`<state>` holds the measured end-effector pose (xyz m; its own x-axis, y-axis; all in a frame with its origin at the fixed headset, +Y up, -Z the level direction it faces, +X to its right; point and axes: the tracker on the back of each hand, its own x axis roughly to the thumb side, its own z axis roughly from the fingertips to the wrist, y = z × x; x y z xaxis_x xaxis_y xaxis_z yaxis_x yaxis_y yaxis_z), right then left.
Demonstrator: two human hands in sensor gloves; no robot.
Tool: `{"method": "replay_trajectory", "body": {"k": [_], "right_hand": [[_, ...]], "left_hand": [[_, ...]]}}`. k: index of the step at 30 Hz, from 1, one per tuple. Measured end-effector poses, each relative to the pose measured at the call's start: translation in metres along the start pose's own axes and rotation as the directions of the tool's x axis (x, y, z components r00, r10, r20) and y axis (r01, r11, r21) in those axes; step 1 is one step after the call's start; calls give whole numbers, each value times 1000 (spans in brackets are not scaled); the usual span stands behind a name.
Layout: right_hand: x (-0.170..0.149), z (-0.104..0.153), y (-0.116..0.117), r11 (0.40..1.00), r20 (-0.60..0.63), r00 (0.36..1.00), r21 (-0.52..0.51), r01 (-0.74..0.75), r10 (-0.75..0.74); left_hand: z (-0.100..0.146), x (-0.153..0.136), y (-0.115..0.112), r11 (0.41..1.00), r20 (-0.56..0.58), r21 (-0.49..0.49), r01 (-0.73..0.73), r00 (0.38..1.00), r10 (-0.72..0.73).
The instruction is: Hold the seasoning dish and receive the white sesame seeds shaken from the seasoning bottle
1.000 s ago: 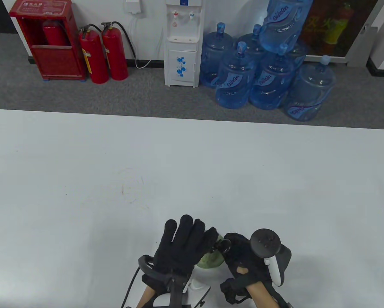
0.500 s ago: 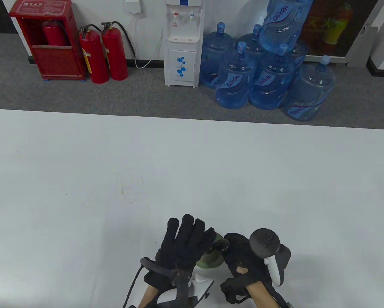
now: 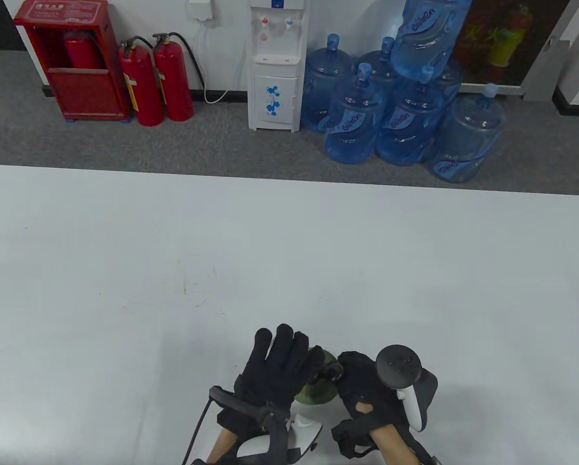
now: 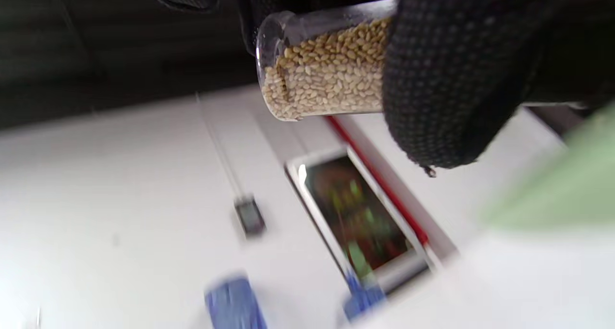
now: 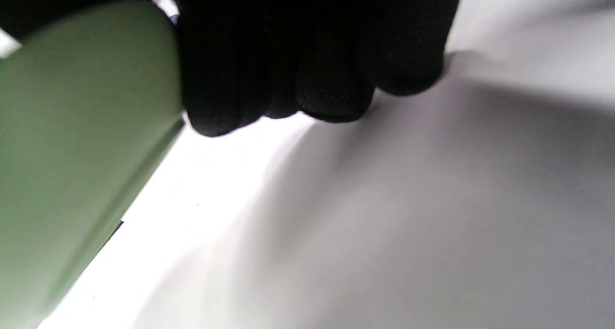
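Green glaze marks the seasoning dish (image 3: 318, 390), which sits low in the table view, just right of centre near the bottom edge, wedged between the two black-gloved hands above the white counter (image 3: 125, 290). The right hand (image 3: 367, 392) has its grip clenched on the dish; in the right wrist view its curled fingers (image 5: 307, 69) press against the green wall (image 5: 81, 141) at the upper left of the frame, with the counter (image 5: 432, 223) below. The left hand (image 3: 272, 373) lies over the dish from the left, its fingers stretched toward the top of the frame, and its grip is closed around the seasoning bottle (image 4: 322, 69). In the left wrist view that clear bottle lies sideways at the top centre, packed with white sesame seeds (image 4: 331, 79), a gloved finger (image 4: 447, 79) wrapped over its right part, and a blurred patch of the dish (image 4: 557, 194) shows at the right edge. Whether seeds are falling cannot be told.
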<state>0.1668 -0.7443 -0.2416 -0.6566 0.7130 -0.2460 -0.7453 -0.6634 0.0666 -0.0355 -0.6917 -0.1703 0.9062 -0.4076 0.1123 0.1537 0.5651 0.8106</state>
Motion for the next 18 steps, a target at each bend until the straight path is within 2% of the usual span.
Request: {"method": "replay_trajectory", "body": {"k": [1, 2, 3, 4, 5, 6, 7, 8, 9, 10, 11, 12, 13, 14, 15, 16, 17, 18], "right_hand": [[1, 1, -1, 1000, 6, 1000, 1, 6, -6], [1, 1, -1, 1000, 11, 1000, -3, 2, -2], [1, 0, -1, 1000, 11, 1000, -9, -7, 7], [0, 0, 0, 1000, 6, 1000, -12, -16, 16], [-1, -1, 0, 1000, -1, 1000, -9, -14, 14], [-1, -1, 0, 1000, -3, 1000, -6, -4, 4], [-1, 0, -2, 1000, 0, 1000, -5, 9, -9], [0, 0, -3, 1000, 4, 1000, -8, 12, -12], [0, -1, -3, 1000, 8, 1000, -12, 3, -3], [-1, -2, -3, 1000, 6, 1000, -16, -6, 6], [-2, -3, -2, 1000, -1, 1000, -16, -11, 11], [-2, -2, -2, 1000, -7, 1000, -9, -1, 1], [-2, -2, -2, 1000, -6, 1000, -6, 5, -5], [0, -1, -3, 1000, 2, 1000, -6, 13, -13], [0, -1, -3, 1000, 8, 1000, -8, 10, -10], [1, -2, -2, 1000, 12, 1000, -15, -6, 6], [0, -2, -1, 1000, 10, 1000, -18, -17, 17], [-1, -2, 0, 1000, 3, 1000, -15, -19, 19]], "left_hand": [[0, -4, 3, 993, -73, 19, -113, 991, 114], [0, 0, -4, 980, -86, -54, -189, 979, 184], [0, 6, -11, 978, -62, -144, -151, 988, 143], [4, 11, -17, 978, 25, -207, -19, 999, 25], [4, 8, -10, 997, 62, -75, 37, 998, -33], [1, 4, -3, 1000, 30, -23, 15, 999, -15], [0, -4, 4, 996, -74, 20, -92, 993, 93], [-1, -5, 2, 984, -111, 6, -178, 978, 178], [-2, 1, -9, 972, -110, -106, -209, 974, 197], [-1, 7, -16, 972, -68, -195, -131, 990, 120], [3, 10, -19, 980, 19, -197, -19, 1000, 23], [1, 6, -9, 998, 44, -56, 25, 999, -22], [0, 2, -2, 1000, 9, -18, 3, 1000, -3], [-1, -5, 3, 993, -91, 22, -116, 989, 118], [-2, -4, 0, 982, -116, -7, -190, 975, 188], [-3, 3, -10, 974, -102, -133, -185, 980, 172], [0, 8, -17, 973, -42, -213, -86, 996, 79], [3, 8, -15, 990, 25, -144, 5, 1000, -1]]}}
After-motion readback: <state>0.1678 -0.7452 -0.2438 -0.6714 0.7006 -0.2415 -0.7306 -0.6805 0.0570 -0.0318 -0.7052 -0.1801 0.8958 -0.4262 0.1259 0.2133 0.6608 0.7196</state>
